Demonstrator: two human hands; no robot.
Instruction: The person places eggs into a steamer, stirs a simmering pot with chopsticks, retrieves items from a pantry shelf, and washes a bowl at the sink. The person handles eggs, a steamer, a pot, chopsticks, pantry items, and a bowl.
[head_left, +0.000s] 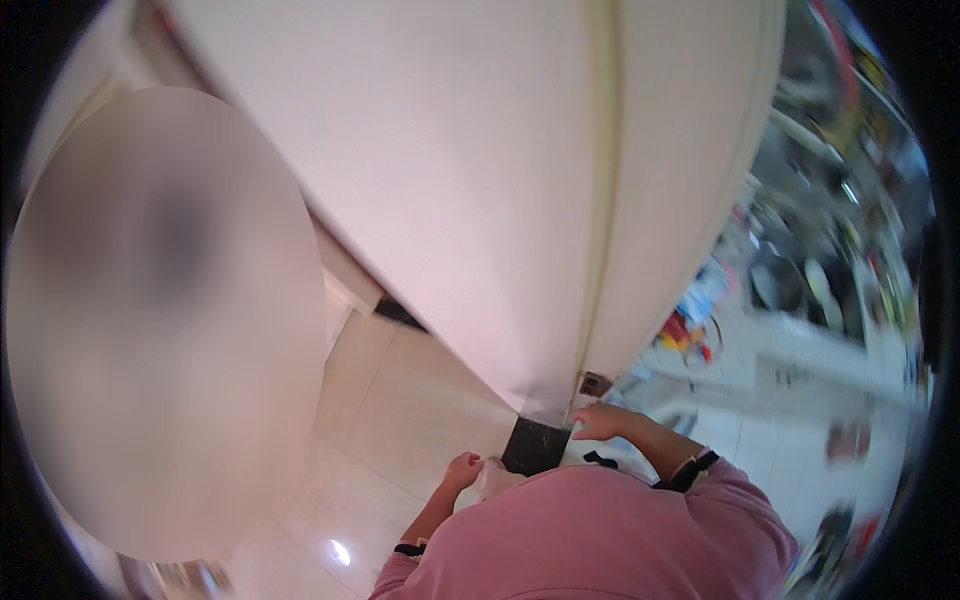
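My left hand (465, 470) is low in front of my pink top, with its fingers curled, above the tiled floor; whether it holds anything is unclear. Farther right, my right hand (598, 422) is beside the lower end of a pale wall edge (551, 390), close to a small dark metallic fitting (595, 384). Its fingers are bent and blurred, and contact with the wall cannot be made out. A dark floor patch (535, 445) lies between my two hands.
Pale floor tiles (390, 382) extend at the left, beside a large blurred area. On the right are a blurred white cabinet (810, 375), a dark pan-like item (780, 285) and many cluttered things. A red and yellow item (684, 334) is near the wall's right edge.
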